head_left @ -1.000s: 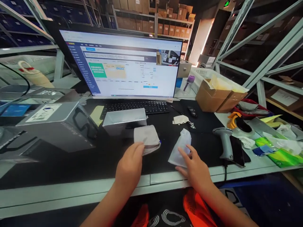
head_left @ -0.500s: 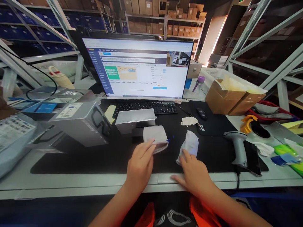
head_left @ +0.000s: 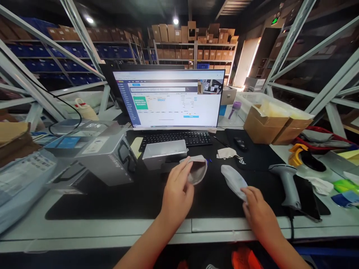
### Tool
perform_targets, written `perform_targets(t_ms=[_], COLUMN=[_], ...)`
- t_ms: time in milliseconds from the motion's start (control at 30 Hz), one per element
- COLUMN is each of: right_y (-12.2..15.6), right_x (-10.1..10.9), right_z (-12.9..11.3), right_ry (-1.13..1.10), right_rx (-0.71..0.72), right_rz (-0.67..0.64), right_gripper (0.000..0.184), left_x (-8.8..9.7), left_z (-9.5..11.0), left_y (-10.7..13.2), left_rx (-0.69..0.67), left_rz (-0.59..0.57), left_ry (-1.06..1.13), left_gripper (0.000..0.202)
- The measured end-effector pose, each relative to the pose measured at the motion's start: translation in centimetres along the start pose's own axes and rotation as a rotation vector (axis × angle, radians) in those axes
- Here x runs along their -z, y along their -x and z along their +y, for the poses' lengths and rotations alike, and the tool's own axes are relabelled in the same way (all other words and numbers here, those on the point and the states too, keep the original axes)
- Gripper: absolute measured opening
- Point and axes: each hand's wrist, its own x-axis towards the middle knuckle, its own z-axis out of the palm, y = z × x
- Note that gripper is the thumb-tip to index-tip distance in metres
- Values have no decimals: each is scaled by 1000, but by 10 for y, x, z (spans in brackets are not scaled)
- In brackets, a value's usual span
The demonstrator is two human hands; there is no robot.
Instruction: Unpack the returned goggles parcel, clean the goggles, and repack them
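My left hand (head_left: 176, 190) grips a grey cloth pouch (head_left: 197, 169) and lifts it off the black desk mat (head_left: 134, 194), its fingers wrapped round the near edge. To the right, my right hand (head_left: 256, 209) pinches the near end of a pale translucent bag (head_left: 233, 181) lying on the mat. A silver box (head_left: 164, 152) sits just behind the pouch, in front of the keyboard (head_left: 175, 138). The monitor (head_left: 168, 99) stands behind, lit with a form page.
A grey product box (head_left: 108, 157) and stacked packages lie at the left. A barcode scanner (head_left: 287, 183), mouse (head_left: 240, 144), crumpled paper (head_left: 226, 152), open cardboard box (head_left: 269, 121) and an orange tape dispenser (head_left: 295, 154) are at the right. Metal shelving with cartons stands behind.
The view has tilted up. My left hand has raised the grey pouch off the mat. My right hand has slid right and nearer, drawing the pale bag with it.
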Motion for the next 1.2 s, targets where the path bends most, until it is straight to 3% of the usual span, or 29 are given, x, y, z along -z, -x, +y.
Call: perform_targets(t_ms=[67,167,300,400,500,600,733,1033,1200], right_y=[5,7,-3,-13,-16,-13,-13,-6,0], right_x=[-5,-14,-11,-3,-3,-9,-9,7,19], right_z=[18,39,39,28,22,20,16,20,-5], right_ry=[-113,-176,-61,53,80,-20,-247,-880,-1010], right_rx=[-166,-346,-421,-400,-367,-369,-325,-496,-506], right_rz=[62,-43,-254,-302,-233,-135,-132,-35,254], right_gripper=[61,84,62,44,33,37,44,58,53], left_x=[-4,-11,-18,-19,-19,-22,-27,-39,-52], left_z=[1,3,4,6,7,8,6,4,11], left_y=[-3,3,15,21,21,19,15,14,13], left_rx=[-3,-31,-108,-133,-142,-132,-104,-59,-32], left_rz=[-30,-67,-107,-134,-159,-173,-165,-209,-220], left_ry=[5,-23,-130,-226,-281,-269,-191,-183,-163], left_gripper=[58,54,46,40,41,46,49,53,61])
